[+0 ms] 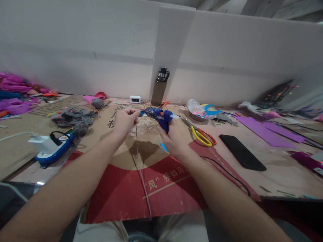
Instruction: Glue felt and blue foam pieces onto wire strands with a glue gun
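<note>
My right hand [174, 136] is closed around the handle of a blue glue gun [161, 117], held above the cardboard sheet [141, 188], its nozzle pointing left. My left hand [124, 121] is closed in a pinch just left of the nozzle, holding something small I cannot make out; a thin strand hangs down from it. The gun's black cord [227, 173] trails off to the right across the table.
Yellow-and-red scissors [202, 135] and a black phone [241, 152] lie to the right. Purple sheets [267, 131], a metal bowl of scraps [198, 111], a brown bottle [160, 86], a small white clock [135, 99], grey felt pieces [75, 119] and a blue-white device [54, 148] surround the work area.
</note>
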The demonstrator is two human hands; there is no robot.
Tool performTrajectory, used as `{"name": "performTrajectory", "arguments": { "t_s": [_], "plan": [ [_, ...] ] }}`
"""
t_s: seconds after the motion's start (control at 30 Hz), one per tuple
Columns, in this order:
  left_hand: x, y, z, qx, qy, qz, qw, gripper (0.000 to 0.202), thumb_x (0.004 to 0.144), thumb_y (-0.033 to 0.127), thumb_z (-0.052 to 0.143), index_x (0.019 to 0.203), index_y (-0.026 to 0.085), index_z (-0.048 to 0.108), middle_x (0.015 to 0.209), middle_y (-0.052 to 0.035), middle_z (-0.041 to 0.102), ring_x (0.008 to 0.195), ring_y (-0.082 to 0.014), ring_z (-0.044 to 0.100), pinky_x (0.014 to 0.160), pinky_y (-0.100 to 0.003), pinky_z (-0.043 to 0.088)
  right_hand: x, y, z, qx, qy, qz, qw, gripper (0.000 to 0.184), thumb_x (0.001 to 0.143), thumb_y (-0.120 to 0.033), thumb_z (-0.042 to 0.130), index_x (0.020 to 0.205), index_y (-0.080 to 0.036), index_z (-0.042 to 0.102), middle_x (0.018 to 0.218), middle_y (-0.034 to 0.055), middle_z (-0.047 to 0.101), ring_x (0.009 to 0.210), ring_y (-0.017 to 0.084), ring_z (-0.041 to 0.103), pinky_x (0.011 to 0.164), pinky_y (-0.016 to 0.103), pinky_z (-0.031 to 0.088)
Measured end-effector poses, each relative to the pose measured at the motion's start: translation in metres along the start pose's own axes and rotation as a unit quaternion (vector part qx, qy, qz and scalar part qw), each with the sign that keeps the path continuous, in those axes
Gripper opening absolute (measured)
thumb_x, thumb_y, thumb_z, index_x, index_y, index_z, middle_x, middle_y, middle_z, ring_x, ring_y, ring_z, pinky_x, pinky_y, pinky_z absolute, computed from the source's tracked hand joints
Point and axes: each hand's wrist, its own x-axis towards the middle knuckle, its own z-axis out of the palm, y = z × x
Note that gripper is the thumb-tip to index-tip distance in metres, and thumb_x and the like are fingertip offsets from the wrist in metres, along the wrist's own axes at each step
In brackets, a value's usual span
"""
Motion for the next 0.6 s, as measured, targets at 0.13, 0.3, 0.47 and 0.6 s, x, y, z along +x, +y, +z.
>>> {"name": "performTrajectory", "arguments": {
  "t_s": [0.13, 0.3, 0.47, 0.6],
  "plan": [
    [0.003, -0.004, -0.003, -0.022, -0.006, -0.01, 1.0, 0.01, 0.073, 0.019, 0.063, 0.064, 0.015, 0.062, 0.047, 0.0008, 0.051, 0.041, -0.0065, 0.04, 0.041, -0.021, 0.022, 0.003, 0.003, -0.003, 0.127, 0.009, 0.055, 0.99, 0.025, 0.083, -0.038, 0.051, 0.101, -0.02, 0.051, 0.084, 0.0068, 0.063, 0.067, 0.019, 0.058, 0.061, 0.035, 0.05],
    [0.005, -0.005, -0.005, -0.056, -0.018, -0.003, 0.998, 0.01, 0.074, 0.022, 0.064, 0.068, 0.015, 0.06, 0.05, 0.0007, 0.054, 0.041, -0.006, 0.039, 0.041, -0.021, 0.024, 0.017, 0.033, 0.003, 0.3, -0.012, 0.22, 0.928, 0.016, 0.076, -0.03, 0.054, 0.088, -0.023, 0.045, 0.067, -0.0022, 0.057, 0.043, 0.01, 0.044, 0.038, 0.023, 0.036],
    [0.004, -0.004, -0.003, -0.03, -0.013, 0.065, 0.997, 0.009, 0.075, 0.024, 0.063, 0.074, 0.015, 0.062, 0.052, 0.0017, 0.054, 0.044, -0.0066, 0.042, 0.043, -0.02, 0.027, 0.027, 0.072, 0.002, 0.078, -0.074, 0.262, 0.959, 0.014, 0.073, -0.032, 0.059, 0.069, -0.021, 0.05, 0.056, 0.0039, 0.056, 0.052, 0.021, 0.058, 0.052, 0.035, 0.047],
    [0.003, -0.002, -0.003, 0.031, 0.001, 0.122, 0.992, 0.015, 0.077, 0.029, 0.062, 0.082, 0.016, 0.066, 0.062, -0.0006, 0.061, 0.05, -0.0083, 0.048, 0.045, -0.02, 0.032, 0.026, 0.066, -0.011, -0.099, 0.054, 0.195, 0.974, 0.022, 0.066, -0.03, 0.068, 0.073, -0.016, 0.053, 0.091, 0.0203, 0.061, 0.098, 0.034, 0.058, 0.089, 0.053, 0.043]
  ]
}}
